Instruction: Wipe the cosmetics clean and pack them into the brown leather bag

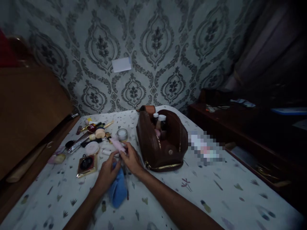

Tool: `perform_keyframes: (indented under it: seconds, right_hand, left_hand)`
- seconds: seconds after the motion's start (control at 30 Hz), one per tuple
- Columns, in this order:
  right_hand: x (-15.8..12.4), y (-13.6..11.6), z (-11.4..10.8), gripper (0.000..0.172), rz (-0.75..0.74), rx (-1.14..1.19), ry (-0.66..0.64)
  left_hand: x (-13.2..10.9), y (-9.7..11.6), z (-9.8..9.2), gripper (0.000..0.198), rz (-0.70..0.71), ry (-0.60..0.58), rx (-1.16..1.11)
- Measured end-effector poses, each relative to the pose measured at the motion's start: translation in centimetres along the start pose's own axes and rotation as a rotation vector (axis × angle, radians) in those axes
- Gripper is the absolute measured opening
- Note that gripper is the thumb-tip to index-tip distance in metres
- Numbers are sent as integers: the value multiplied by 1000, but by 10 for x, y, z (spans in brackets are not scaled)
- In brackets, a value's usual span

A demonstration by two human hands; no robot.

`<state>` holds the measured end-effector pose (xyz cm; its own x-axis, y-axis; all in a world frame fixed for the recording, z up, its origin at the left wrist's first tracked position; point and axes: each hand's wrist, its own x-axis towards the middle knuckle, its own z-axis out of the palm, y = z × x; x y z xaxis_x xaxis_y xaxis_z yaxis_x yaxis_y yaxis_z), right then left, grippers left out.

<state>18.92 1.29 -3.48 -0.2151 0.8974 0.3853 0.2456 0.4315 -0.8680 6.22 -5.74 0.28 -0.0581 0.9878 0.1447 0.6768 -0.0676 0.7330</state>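
Note:
Low in the middle of the head view, my left hand [109, 171] is closed on a blue cloth [118, 188], which hangs down over the bedsheet. My right hand [130, 159] pinches a pale pink tube [117, 144] between thumb and fingers, close to the left fingertips. Just beyond the left hand lies a white tube [108, 152]. A round clear jar [122, 134] stands behind the pink tube. To the right of my hands sits an open brown cosmetic bag [153, 150], with several bottles [161, 121] upright inside.
Makeup is spread at the left: a gold-edged compact [86, 165], a round pale compact [92, 148], brushes [78, 142] and a dark red bottle [91, 128]. A blurred packet [206, 148] lies right of the bag. Dark wooden furniture [216, 127] borders the right side.

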Motion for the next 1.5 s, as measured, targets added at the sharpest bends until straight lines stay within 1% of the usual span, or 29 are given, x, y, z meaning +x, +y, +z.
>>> perform_keyframes:
  seconds: [0.07, 0.13, 0.33, 0.43, 0.53, 0.63, 0.73, 0.83, 1.07, 1.23, 1.37, 1.5]
  right_hand:
    - [0, 4, 2, 31, -42, -2, 23]
    - [0, 6, 4, 26, -72, -26, 15]
    - [1, 8, 5, 26, -121, -99, -17]
    - [1, 9, 7, 27, -129, -101, -34]
    - [0, 9, 8, 32, -148, -104, -45]
    - [-1, 7, 9, 36, -153, -119, -54]
    - [-2, 4, 8, 38, -148, -126, -81]
    - [-3, 3, 8, 40, -147, -109, -103]
    - [-3, 3, 8, 38, -129, -99, -106]
    - [-1, 4, 7, 37, -137, -105, -120]
    - [0, 6, 7, 39, -167, -62, -133]
    - [-1, 6, 6, 41, -200, -20, -174]
  left_hand:
    - [0, 0, -1, 42, 31, -13, 58]
    - [0, 0, -2, 35, 43, -14, 151]
    - [-1, 3, -10, 26, 34, 12, 484]
    - [2, 4, -22, 26, -20, 50, 622]
    - [6, 2, -39, 27, -120, 119, 726]
    - [8, -5, -55, 27, -205, 198, 810]
    - [8, -14, -65, 30, -244, 272, 882]
    - [8, -19, -69, 34, -275, 290, 933]
    - [8, -19, -68, 36, -339, 252, 933]
    - [8, -18, -67, 36, -307, 249, 930]
    - [9, -20, -66, 35, -293, 241, 933]
    - [8, -18, -64, 37, -257, 264, 931]
